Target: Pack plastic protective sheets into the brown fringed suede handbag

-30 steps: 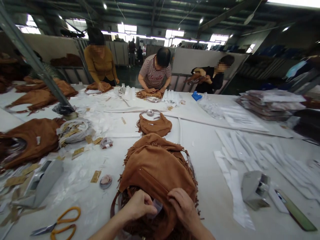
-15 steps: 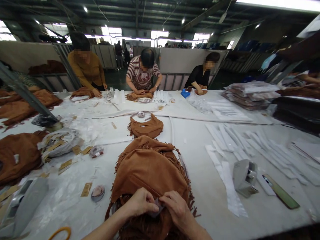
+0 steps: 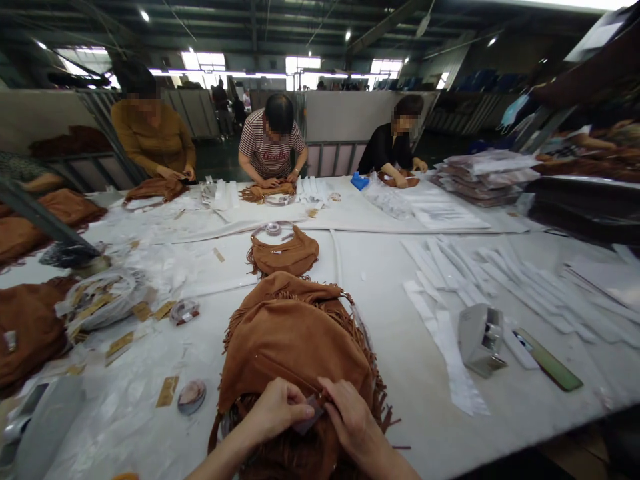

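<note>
- Left hand point(image 3: 280, 410): thumb and fingers pinched on clear plastic piece point(image 3: 309, 417), at its 3 o'clock; long axis roughly 2-to-8.
- Right hand point(image 3: 353, 413): about as near, plastic at its 9 o'clock; fingers bent at brown bag point(image 3: 295, 340), grip cannot tell.
- Bag's bulk: 12 o'clock of both.
- Striped shirt point(image 3: 273, 152) lettering, tan tag point(image 3: 167, 391): illegible.

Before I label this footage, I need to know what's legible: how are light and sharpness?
Head view: windows glare white against dark ceiling; head view, lower left: grey dispenser looks stretched and soft; head view, centre: translucent piece in left hand lacks fine detail.
</note>
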`<state>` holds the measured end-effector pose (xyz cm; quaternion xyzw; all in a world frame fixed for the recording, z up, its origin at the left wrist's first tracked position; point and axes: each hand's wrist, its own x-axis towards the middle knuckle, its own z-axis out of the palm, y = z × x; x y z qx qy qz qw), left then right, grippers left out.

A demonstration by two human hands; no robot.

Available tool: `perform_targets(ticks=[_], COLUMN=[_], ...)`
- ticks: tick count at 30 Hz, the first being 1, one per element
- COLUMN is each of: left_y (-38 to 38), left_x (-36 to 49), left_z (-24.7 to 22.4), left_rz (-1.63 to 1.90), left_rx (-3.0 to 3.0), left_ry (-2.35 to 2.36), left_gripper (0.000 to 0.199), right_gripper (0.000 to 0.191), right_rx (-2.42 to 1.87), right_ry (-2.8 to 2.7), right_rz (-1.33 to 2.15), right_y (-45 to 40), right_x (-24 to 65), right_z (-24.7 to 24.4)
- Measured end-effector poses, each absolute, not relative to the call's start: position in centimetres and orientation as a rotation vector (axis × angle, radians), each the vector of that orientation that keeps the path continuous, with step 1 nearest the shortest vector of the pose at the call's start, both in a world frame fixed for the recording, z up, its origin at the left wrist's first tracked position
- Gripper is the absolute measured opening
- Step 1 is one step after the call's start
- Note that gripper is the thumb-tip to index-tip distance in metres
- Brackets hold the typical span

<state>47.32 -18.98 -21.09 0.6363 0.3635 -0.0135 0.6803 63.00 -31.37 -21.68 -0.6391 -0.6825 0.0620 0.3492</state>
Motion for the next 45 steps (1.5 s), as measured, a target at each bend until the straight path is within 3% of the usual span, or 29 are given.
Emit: perform_targets(ticks=[7, 11, 16, 21, 28, 35, 39, 45], left_y=[-20.2, -21.1, -20.8, -19.9, -20.1, -19.2, -21.0, -23.7], left_x=[48.9, 49.4, 49.7, 50.6, 52.1, 50.5, 48.7, 48.5], left_z=[-20.1, -20.2, -20.9, -21.5, -21.8, -20.0, -20.7, -22.7], left_rz=[0.013, 0.185, 0.285, 0.279, 0.211, 0.166, 0.428, 0.469], left_rx=[1.731, 1.869, 1.824, 1.595, 1.344, 1.242, 1.694, 1.946], left_ry=[0.935, 0.969, 1.073, 1.035, 0.93, 0.839, 0.913, 0.832], left_gripper=[0.024, 0.024, 0.026, 0.023, 0.024, 0.035, 0.028, 0.025], right_gripper=[0.053, 0.051, 0.046, 0.06, 0.041, 0.027, 0.024, 0.023], right_rx=[-1.565, -1.557, -1.646, -1.611, -1.673, -1.8, -1.913, -1.891], right_ry=[-1.731, -1.616, -1.446, -1.659, -1.56, -1.402, -1.196, -1.082], right_rz=[0.246, 0.487, 0.637, 0.557, 0.195, 0.45, 0.633, 0.849], right_y=[-31.7, -31.9, -32.0, -31.8, -31.5, -31.3, -30.8, -30.5], right_x=[62.5, 62.9, 63.2, 62.6, 61.4, 61.6, 62.4, 63.8], right_z=[-22.5, -21.9, -20.4, -20.5, -22.8, -20.6, -19.6, -19.0])
